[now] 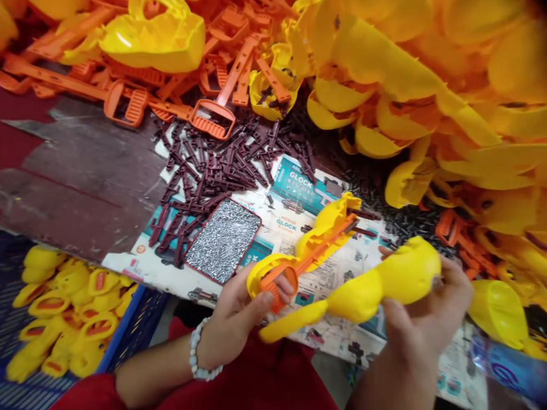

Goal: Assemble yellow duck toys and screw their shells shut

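Well, from the head camera, the left hand [235, 319] grips a yellow plastic shell [325, 239] with an orange handle [316, 250] set in it, while the right hand [423, 307] clamps a second yellow shell [405, 273]. The hands are near each other but apart, above a printed cardboard sheet [294, 210]. On that sheet sit dark red plastic pieces [200, 171] and a red-rimmed tray [223, 241] of what look like tiny screws. Heaped yellow and orange parts [405, 97] lie beyond, and a blue crate [132, 324] of yellow parts stands at lower left.

Yellow plastic shell [318, 242], orange frame [273, 293] inside; second shell [405, 273] alongside.
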Tool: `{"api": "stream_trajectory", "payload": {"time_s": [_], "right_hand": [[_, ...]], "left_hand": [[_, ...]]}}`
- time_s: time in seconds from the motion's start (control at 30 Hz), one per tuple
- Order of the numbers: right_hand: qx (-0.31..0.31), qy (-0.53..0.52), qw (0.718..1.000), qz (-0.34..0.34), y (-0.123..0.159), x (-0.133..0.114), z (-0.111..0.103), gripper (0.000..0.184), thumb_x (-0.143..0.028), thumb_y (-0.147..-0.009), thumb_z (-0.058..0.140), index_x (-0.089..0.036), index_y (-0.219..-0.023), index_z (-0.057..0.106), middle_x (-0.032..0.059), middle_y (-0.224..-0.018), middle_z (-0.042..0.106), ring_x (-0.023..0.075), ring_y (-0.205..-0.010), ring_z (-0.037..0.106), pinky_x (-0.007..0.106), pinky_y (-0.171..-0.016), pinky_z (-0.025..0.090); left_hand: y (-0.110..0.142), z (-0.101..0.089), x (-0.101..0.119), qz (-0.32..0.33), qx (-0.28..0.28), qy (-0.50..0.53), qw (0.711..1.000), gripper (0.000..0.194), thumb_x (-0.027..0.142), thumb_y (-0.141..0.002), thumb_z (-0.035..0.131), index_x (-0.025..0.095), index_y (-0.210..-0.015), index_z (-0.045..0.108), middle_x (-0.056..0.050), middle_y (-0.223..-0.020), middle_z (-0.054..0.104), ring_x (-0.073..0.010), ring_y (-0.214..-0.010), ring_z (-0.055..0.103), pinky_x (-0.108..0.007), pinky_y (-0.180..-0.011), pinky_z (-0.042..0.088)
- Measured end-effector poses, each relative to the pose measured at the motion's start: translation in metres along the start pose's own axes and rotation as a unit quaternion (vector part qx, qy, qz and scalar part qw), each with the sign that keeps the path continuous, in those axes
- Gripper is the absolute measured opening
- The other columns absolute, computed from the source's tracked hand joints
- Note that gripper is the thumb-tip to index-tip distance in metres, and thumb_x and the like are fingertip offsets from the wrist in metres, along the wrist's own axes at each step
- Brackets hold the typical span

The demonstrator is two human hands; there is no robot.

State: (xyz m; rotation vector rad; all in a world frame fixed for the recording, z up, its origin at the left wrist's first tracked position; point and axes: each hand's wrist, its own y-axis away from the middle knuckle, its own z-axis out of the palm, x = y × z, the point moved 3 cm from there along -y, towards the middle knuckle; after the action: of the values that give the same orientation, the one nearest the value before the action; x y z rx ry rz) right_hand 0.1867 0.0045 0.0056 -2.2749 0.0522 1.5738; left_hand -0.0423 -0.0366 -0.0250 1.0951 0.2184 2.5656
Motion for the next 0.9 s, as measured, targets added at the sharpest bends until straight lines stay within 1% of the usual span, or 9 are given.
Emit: {"api": "stream_trajectory", "payload": {"time_s": [0.07,0.17,0.23,0.37,0.43,0.53,0.67,0.73,0.9], "right_hand": [[0.022,-0.023,0.999,0.029,-0.005,0.012,-0.005,0.075,-0.032,-0.058,0.075,-0.015,-0.121,0.037,0.0106,-0.118,0.044,0.0263,-0.104,0.049,0.035,-0.087,0.043],[0.005,-0.028,0.998,0.060,-0.003,0.021,0.003,0.076,-0.030,-0.063,0.076,-0.014,-0.126,0.037,0.0102,-0.118,0.046,0.0221,-0.105,0.050,0.028,-0.088,0.042],[-0.001,-0.025,0.998,0.060,0.001,0.021,0.010,0.077,-0.029,-0.065,0.077,-0.014,-0.128,0.036,0.0092,-0.118,0.047,0.0203,-0.107,0.049,0.025,-0.087,0.042],[0.007,-0.011,0.999,0.049,0.005,0.019,0.017,0.075,-0.025,-0.063,0.080,-0.015,-0.126,0.039,0.0074,-0.113,0.049,0.0190,-0.106,0.051,0.020,-0.081,0.045],[0.034,-0.016,0.999,0.037,0.004,0.017,0.015,0.071,-0.023,-0.064,0.079,-0.013,-0.123,0.042,0.0074,-0.110,0.051,0.0182,-0.103,0.052,0.021,-0.082,0.046],[0.076,-0.018,0.997,0.000,0.002,0.008,0.011,0.063,-0.020,-0.065,0.078,-0.012,-0.119,0.047,0.0074,-0.111,0.052,0.0170,-0.105,0.052,0.021,-0.085,0.045],[0.092,0.000,0.996,-0.021,-0.002,-0.007,0.006,0.059,-0.017,-0.062,0.080,-0.011,-0.115,0.054,0.0085,-0.109,0.055,0.0172,-0.101,0.055,0.021,-0.083,0.048],[0.095,0.001,0.995,-0.032,-0.002,-0.012,0.005,0.059,-0.015,-0.061,0.080,-0.011,-0.115,0.056,0.0089,-0.108,0.056,0.0165,-0.100,0.056,0.019,-0.083,0.048],[0.093,0.002,0.995,-0.023,0.000,-0.009,0.007,0.059,-0.016,-0.063,0.079,-0.011,-0.117,0.056,0.0099,-0.110,0.055,0.0171,-0.103,0.055,0.018,-0.081,0.049]], "left_hand": [[0.003,-0.001,0.001,0.022,-0.013,0.002,1.000,0.032,0.042,-0.093,0.043,0.016,-0.106,0.056,-0.008,-0.097,0.059,-0.0168,-0.088,0.055,-0.028,-0.082,0.045],[0.006,-0.001,-0.001,0.010,-0.037,0.016,0.999,0.039,0.049,-0.094,0.036,0.019,-0.114,0.051,-0.006,-0.101,0.055,-0.0139,-0.085,0.052,-0.023,-0.076,0.044],[0.007,0.001,-0.002,-0.005,-0.057,0.018,0.998,0.039,0.051,-0.093,0.037,0.020,-0.112,0.051,-0.004,-0.094,0.054,-0.0114,-0.077,0.049,-0.021,-0.069,0.042],[0.007,0.004,-0.002,-0.024,-0.053,-0.023,0.998,0.039,0.052,-0.093,0.037,0.019,-0.108,0.052,-0.003,-0.088,0.053,-0.0107,-0.071,0.044,-0.020,-0.065,0.040],[0.007,0.006,0.000,-0.015,-0.050,-0.016,0.998,0.034,0.049,-0.094,0.037,0.021,-0.108,0.051,-0.003,-0.090,0.053,-0.0111,-0.074,0.046,-0.020,-0.068,0.041],[0.007,0.007,0.007,0.032,-0.057,-0.007,0.998,0.021,0.040,-0.095,0.041,0.027,-0.111,0.046,-0.003,-0.096,0.053,-0.0126,-0.082,0.052,-0.023,-0.075,0.044],[0.009,0.002,0.012,0.091,-0.078,-0.135,0.984,0.021,0.032,-0.094,0.044,0.027,-0.113,0.051,-0.006,-0.106,0.051,-0.0193,-0.101,0.050,-0.032,-0.090,0.042],[0.009,0.000,0.013,0.096,-0.083,-0.147,0.981,0.022,0.032,-0.094,0.044,0.027,-0.113,0.053,-0.006,-0.106,0.051,-0.0197,-0.103,0.049,-0.034,-0.093,0.040],[0.008,0.003,0.013,0.073,-0.101,-0.088,0.988,0.023,0.038,-0.094,0.042,0.028,-0.113,0.052,-0.004,-0.105,0.049,-0.0176,-0.100,0.048,-0.031,-0.090,0.041]]}}
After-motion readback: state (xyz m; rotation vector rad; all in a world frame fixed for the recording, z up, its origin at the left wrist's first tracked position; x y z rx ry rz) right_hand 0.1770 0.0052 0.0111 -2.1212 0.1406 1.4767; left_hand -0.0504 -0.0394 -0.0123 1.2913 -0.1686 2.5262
